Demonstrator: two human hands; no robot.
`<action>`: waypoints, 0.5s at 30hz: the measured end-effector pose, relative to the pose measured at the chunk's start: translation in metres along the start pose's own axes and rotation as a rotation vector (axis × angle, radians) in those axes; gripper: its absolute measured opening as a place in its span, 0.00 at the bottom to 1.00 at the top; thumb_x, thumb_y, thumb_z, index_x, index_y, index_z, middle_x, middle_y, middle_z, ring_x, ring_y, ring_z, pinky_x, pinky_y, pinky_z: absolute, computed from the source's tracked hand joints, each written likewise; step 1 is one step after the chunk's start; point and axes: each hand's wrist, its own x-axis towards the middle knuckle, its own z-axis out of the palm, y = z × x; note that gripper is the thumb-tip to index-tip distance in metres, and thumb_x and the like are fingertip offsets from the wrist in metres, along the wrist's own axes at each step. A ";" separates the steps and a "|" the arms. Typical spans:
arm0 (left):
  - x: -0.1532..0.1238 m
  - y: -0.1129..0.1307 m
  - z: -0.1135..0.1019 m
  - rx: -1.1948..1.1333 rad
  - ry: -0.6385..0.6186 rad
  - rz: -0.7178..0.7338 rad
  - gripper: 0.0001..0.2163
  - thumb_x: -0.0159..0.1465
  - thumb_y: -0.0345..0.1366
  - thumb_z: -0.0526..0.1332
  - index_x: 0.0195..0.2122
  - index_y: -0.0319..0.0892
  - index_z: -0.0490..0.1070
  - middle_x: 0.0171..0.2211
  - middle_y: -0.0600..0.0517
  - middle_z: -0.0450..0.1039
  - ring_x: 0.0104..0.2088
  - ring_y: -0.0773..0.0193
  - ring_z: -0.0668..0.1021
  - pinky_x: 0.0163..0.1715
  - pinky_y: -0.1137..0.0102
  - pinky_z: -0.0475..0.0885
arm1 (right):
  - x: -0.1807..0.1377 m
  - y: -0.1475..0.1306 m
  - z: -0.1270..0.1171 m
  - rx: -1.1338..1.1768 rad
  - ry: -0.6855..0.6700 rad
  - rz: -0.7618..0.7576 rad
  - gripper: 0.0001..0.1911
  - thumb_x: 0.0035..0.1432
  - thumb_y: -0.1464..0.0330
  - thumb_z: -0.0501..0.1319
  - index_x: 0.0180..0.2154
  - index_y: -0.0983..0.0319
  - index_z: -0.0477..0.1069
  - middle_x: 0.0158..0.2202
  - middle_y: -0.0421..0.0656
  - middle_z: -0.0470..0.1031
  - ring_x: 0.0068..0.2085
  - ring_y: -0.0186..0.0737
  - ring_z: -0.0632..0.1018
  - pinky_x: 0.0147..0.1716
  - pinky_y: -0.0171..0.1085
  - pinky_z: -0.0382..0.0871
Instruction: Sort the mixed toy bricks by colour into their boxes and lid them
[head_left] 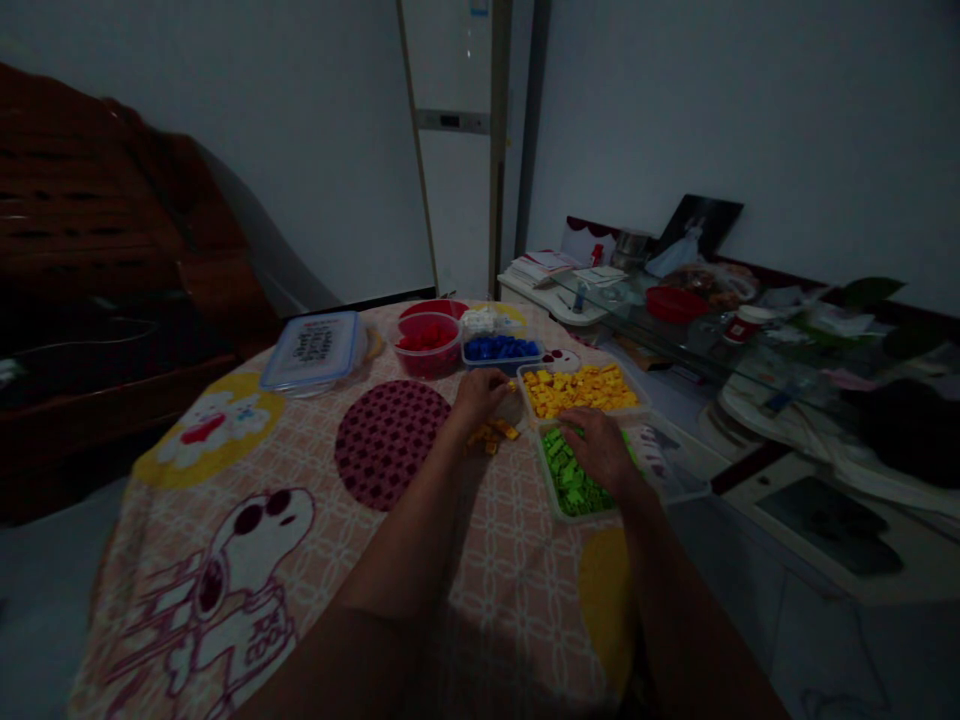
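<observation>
My left hand (482,396) is over the tablecloth just left of a clear box of yellow blocks (581,388). Its fingertips are pinched together at a small yellow piece (512,385). Below that hand a few loose orange-yellow blocks (491,436) lie on the cloth. My right hand (600,446) is above a clear box of green blocks (574,482), covering part of it. Its fingers are bent and slightly apart, with the tips by the rim between the two boxes. Nothing shows between them.
Behind are a tub of red blocks (427,345), a box of blue blocks (501,348) and white pieces (480,320). A lidded container (311,350) and a round purple mat (392,443) lie left. A cluttered glass-topped cabinet (660,325) stands right, a wooden bench (112,220) left.
</observation>
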 end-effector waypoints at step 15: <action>0.002 -0.009 -0.031 -0.140 0.040 -0.009 0.15 0.59 0.32 0.63 0.48 0.38 0.79 0.44 0.45 0.82 0.42 0.59 0.82 0.48 0.66 0.75 | 0.001 -0.001 0.000 0.003 -0.012 0.027 0.12 0.60 0.73 0.59 0.43 0.62 0.79 0.47 0.49 0.81 0.50 0.45 0.77 0.55 0.44 0.66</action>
